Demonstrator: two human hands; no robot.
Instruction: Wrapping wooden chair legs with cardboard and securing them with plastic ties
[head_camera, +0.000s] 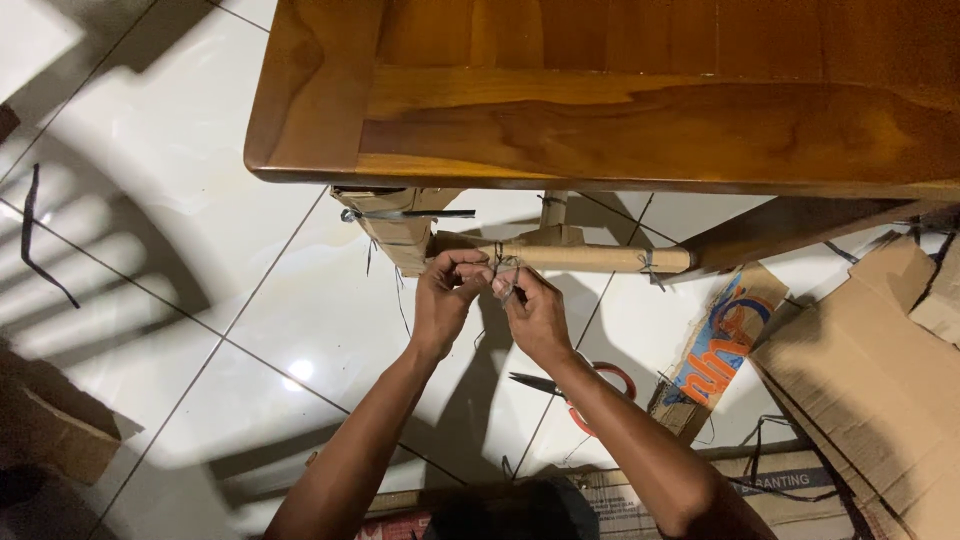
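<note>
Cardboard-wrapped rail (590, 258) — both hands' fingers (470, 268) on its grey string (505, 272)

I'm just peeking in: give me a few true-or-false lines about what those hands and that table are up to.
1. Both hands, left hand and right hand, work at a tie on the paper-wrapped rail. True.
2. The scissors are in the right hand. False: they lie on the tiled floor, red handles partly behind the right forearm.
3. The wooden table has a glossy brown top. True.
4. The floor is carpeted. False: it is pale glossy tile.
5. Cardboard lies at the right. True.
</note>
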